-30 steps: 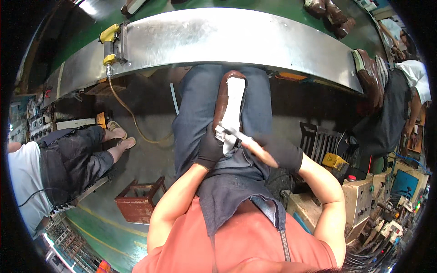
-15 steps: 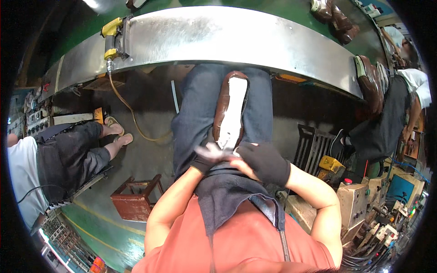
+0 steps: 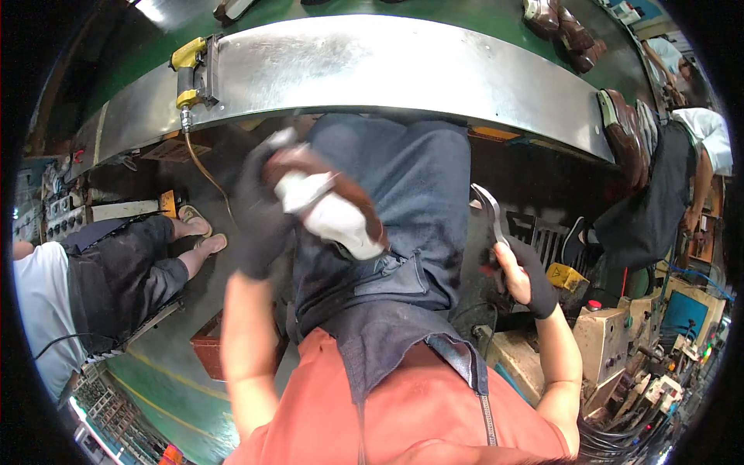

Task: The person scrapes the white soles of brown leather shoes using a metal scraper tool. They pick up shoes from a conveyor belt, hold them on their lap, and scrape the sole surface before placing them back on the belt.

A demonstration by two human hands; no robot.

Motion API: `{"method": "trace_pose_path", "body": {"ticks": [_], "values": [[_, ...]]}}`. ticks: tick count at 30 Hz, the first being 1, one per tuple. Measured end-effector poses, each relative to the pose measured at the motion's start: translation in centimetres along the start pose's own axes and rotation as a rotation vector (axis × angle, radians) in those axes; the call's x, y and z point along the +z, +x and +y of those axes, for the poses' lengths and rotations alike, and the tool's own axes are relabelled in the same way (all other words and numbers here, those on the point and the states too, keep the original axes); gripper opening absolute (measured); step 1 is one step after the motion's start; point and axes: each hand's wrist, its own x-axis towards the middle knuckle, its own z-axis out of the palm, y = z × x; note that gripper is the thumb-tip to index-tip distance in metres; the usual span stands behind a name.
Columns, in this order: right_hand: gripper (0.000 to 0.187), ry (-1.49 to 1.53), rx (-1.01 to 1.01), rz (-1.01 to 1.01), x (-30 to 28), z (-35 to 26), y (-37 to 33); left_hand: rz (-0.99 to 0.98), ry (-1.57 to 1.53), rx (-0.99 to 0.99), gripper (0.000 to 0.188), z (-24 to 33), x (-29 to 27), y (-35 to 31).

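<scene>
A brown shoe (image 3: 358, 203) is over the person's lap (image 3: 403, 167), off the near edge of the desk (image 3: 372, 66), tilted, with what looks to be its pale underside facing the camera. The left hand (image 3: 260, 213), in a black glove and blurred, has its grip clamped on the shoe at the end toward the desk; taking it there probably leaves most of the underside uncovered. Whether the other end touches the lap I cannot tell. Well apart from it, to the right of the lap, the right hand (image 3: 527, 275) has its grip closed around a metal tool (image 3: 494, 213), the curved head pointing up toward the desk's near edge, a carry that seems meant to keep the hard metal clear of the leather. Toward the desk's left end lies a yellow and black air gun (image 3: 187, 74), presumably parked there to be reachable without crowding the middle; its hose (image 3: 203, 167) drops over the near edge, clear of the lap. At the desk's right end stand more brown shoes (image 3: 625, 132), perhaps grouped to leave the centre open, and others (image 3: 570, 35) sit past the far edge. Behind the left forearm shows a reddish stool (image 3: 208, 349).
</scene>
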Motion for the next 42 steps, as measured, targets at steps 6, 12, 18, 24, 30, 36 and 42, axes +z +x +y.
{"method": "trace_pose_path", "body": {"ticks": [6,12,18,24,30,36,42], "values": [[0.04,-0.107,0.104,-0.269,2.9,-1.0,3.6,-0.638,0.254,-0.18,0.075,-14.7,7.8,-4.7],[0.039,-0.767,-0.124,-0.551,3.6,-1.4,8.5,-0.588,-0.024,0.094,0.076,-18.5,6.3,-8.8],[0.044,-1.003,-0.604,-0.073,4.7,0.3,10.2,-0.489,0.115,0.131,0.083,-17.6,8.9,-7.9],[0.049,-0.354,0.235,-0.665,1.3,0.1,11.3,-0.262,-0.16,0.021,0.07,-19.7,10.1,-7.1],[0.037,-1.24,-0.341,-0.412,2.0,-8.7,8.2,-0.217,0.08,0.161,0.076,-19.8,11.7,-5.2],[0.035,-0.771,-0.721,-0.341,7.0,-4.2,8.0,-0.544,-0.532,-0.604,0.059,-19.4,8.7,-1.9],[0.058,-0.292,-0.042,-0.372,3.4,2.3,8.3,-0.555,-0.73,-0.585,0.056,-13.8,8.7,-1.5]]}}
